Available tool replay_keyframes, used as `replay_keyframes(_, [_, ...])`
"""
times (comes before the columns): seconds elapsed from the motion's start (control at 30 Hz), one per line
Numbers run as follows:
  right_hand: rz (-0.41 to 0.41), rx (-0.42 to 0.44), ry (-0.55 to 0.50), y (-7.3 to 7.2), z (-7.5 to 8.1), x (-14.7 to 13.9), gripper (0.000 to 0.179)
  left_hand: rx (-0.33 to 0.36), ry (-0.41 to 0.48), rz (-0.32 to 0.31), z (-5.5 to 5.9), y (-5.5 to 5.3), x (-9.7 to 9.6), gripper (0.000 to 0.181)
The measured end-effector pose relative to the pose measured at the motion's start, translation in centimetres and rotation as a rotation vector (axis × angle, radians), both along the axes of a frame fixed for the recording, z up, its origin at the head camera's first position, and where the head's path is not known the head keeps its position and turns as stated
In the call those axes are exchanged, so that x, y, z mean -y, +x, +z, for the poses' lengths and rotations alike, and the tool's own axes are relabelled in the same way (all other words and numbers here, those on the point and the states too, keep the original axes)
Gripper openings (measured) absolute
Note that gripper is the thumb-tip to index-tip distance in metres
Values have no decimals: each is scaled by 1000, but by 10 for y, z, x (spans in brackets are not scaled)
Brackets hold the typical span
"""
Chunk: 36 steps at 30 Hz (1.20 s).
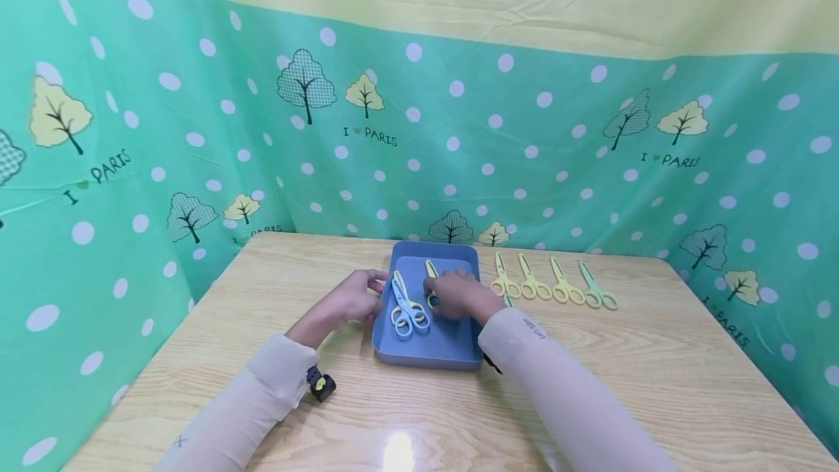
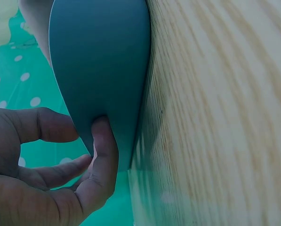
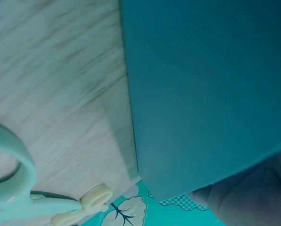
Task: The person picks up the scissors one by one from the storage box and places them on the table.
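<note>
A blue tray (image 1: 429, 352) sits on the table, its long sides running away from me. My left hand (image 1: 357, 297) grips the tray's left wall; in the left wrist view the thumb (image 2: 104, 146) lies against the outer face and other fingers reach the rim. Inside the tray, blue scissors (image 1: 409, 310) lie at the left, overlapping a yellow-handled pair beneath them. My right hand (image 1: 457, 293) is inside the tray too, its fingers pinching yellow scissors (image 1: 430, 268) whose lower part it partly covers. The tray wall hides most of that hand in the right wrist view.
To the tray's right stands a row of yellow scissors (image 1: 534, 286) ending in a green pair (image 1: 598, 297). Another green handle (image 1: 507, 300) shows beside my right forearm. A patterned curtain (image 1: 367, 188) hangs behind the wooden table (image 1: 295, 257).
</note>
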State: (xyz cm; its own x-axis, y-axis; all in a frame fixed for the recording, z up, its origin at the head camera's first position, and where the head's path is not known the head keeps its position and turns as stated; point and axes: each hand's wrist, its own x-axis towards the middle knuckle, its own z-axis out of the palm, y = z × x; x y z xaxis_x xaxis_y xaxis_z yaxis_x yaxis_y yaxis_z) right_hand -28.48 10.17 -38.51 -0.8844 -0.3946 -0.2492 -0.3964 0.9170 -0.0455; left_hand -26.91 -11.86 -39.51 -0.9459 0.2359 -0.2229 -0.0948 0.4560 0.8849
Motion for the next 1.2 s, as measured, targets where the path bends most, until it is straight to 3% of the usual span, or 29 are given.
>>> replay_keyframes(0.3, [8,-42,-5,-1,-4,0,36,-4,6,-3,-1,1,-1,79])
replay_keyframes(0.73, [-7,-131,-84,2,2,-4,40,0,-3,7,1,1,-2,76])
replay_keyframes(1.2, [-34,-160,-131,10,13,-5,44,-5,9,-2,0,0,0,78])
